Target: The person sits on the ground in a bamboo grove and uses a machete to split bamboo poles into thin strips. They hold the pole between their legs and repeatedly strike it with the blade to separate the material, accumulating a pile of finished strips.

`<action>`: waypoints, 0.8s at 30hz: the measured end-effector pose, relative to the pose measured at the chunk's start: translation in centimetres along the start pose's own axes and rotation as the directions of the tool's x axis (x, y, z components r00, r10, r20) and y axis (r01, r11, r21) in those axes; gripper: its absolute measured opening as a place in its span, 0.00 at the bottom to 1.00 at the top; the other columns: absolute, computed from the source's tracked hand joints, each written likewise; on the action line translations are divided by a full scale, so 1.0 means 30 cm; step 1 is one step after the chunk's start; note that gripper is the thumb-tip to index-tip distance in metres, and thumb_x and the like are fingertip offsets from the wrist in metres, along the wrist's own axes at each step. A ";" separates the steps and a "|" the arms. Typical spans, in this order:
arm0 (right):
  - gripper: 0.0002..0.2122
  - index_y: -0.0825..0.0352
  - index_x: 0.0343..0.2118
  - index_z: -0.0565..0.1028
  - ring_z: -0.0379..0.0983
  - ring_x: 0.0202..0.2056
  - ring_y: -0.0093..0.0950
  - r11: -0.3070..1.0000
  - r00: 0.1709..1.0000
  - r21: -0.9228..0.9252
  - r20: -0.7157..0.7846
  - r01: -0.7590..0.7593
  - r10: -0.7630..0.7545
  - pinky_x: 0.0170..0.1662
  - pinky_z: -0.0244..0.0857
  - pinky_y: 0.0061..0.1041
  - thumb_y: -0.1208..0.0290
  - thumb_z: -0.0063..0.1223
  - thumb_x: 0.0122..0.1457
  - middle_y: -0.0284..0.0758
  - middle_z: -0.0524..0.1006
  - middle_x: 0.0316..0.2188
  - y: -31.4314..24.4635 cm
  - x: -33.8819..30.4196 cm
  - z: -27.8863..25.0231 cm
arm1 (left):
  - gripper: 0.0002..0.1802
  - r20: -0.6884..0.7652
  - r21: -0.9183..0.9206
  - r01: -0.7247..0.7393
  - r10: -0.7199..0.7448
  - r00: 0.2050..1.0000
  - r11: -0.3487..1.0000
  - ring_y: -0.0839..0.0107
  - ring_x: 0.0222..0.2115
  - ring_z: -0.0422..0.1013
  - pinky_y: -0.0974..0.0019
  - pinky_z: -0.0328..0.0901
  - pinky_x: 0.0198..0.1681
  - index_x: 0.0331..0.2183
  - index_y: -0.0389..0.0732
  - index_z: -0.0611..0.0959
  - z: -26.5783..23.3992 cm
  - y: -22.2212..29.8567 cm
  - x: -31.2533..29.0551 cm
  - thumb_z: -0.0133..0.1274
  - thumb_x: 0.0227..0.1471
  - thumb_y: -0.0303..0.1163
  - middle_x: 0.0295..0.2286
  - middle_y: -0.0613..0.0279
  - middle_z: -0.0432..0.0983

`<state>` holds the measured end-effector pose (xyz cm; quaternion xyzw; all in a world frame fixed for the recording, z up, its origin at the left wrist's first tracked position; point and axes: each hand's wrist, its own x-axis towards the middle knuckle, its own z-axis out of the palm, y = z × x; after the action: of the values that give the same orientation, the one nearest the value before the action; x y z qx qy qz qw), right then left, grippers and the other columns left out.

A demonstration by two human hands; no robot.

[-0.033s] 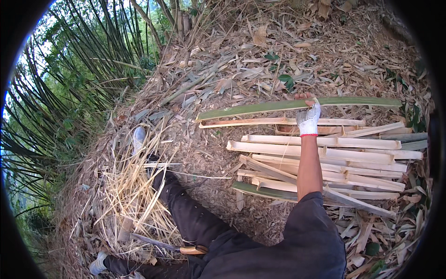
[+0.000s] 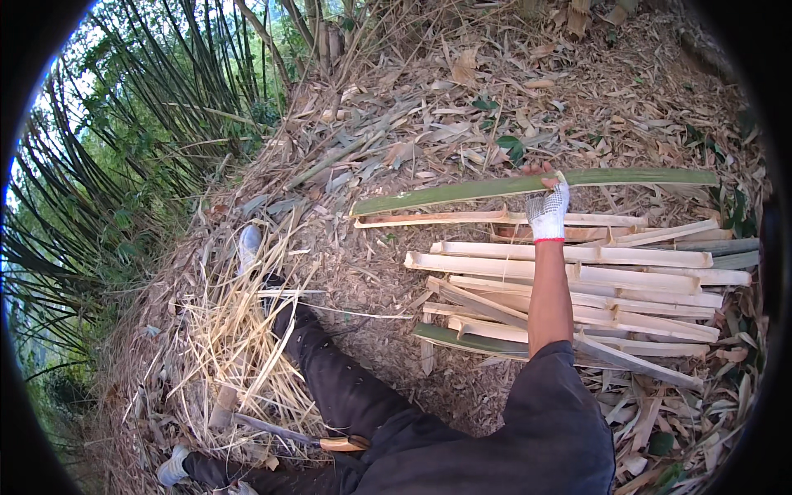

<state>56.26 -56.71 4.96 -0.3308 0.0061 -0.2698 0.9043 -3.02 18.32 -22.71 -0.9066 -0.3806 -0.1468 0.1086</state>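
My right hand [image 2: 547, 206], in a white glove with a red cuff and bare fingertips, is closed over a long green bamboo strip [image 2: 462, 192]. Its fingers curl past the strip's far edge. Just nearer than this strip lies a paler split bamboo piece [image 2: 429, 219], inner side showing. Under and around my right forearm spreads a pile of split bamboo lengths [image 2: 643, 280], mostly pale side up. My left hand does not show plainly. By my thigh rests a knife with a wooden handle [image 2: 345, 444] and a dark blade [image 2: 276, 428].
A heap of thin pale bamboo shavings [image 2: 239, 346] lies around my outstretched leg [image 2: 346, 379] on the left. A short block of wood [image 2: 222, 407] stands near the blade. Dry leaves [image 2: 462, 107] litter the ground beyond the strips. Standing bamboo [image 2: 165, 91] grows at the far left.
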 end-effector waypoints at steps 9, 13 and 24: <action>0.22 0.70 0.47 0.71 0.72 0.35 0.38 0.997 0.859 -0.069 0.511 0.025 0.014 0.50 0.69 0.54 0.82 0.46 0.45 0.40 0.72 0.30 -0.031 -0.060 0.402 | 0.14 0.253 -0.196 0.423 -0.372 0.893 0.884 0.50 0.41 0.72 0.52 0.66 0.46 0.39 0.35 0.82 0.077 -0.059 0.010 0.51 0.55 0.35 0.37 0.45 0.78; 0.18 0.74 0.48 0.71 0.70 0.26 0.31 0.995 0.694 -0.072 0.720 0.075 0.000 0.39 0.73 0.44 0.79 0.49 0.53 0.35 0.70 0.23 -0.008 -0.113 0.638 | 0.18 0.208 -0.410 0.529 -0.489 0.847 0.743 0.51 0.40 0.73 0.53 0.65 0.47 0.43 0.31 0.79 0.088 -0.108 -0.004 0.49 0.61 0.38 0.40 0.44 0.76; 0.11 0.68 0.36 0.79 0.76 0.26 0.36 0.572 0.142 -0.133 0.989 0.810 0.029 0.29 0.70 0.33 0.70 0.57 0.50 0.43 0.79 0.27 0.608 -1.090 1.249 | 0.41 -0.372 -0.876 -0.464 -0.431 0.822 -0.128 0.52 0.53 0.67 0.50 0.56 0.63 0.59 0.32 0.63 -1.156 0.279 0.699 0.42 0.63 0.59 0.51 0.46 0.70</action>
<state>44.26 -6.74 17.78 -0.7037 -0.5261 -0.2487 0.4076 10.65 15.67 16.25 -0.5772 -0.0690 -0.6410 -0.5012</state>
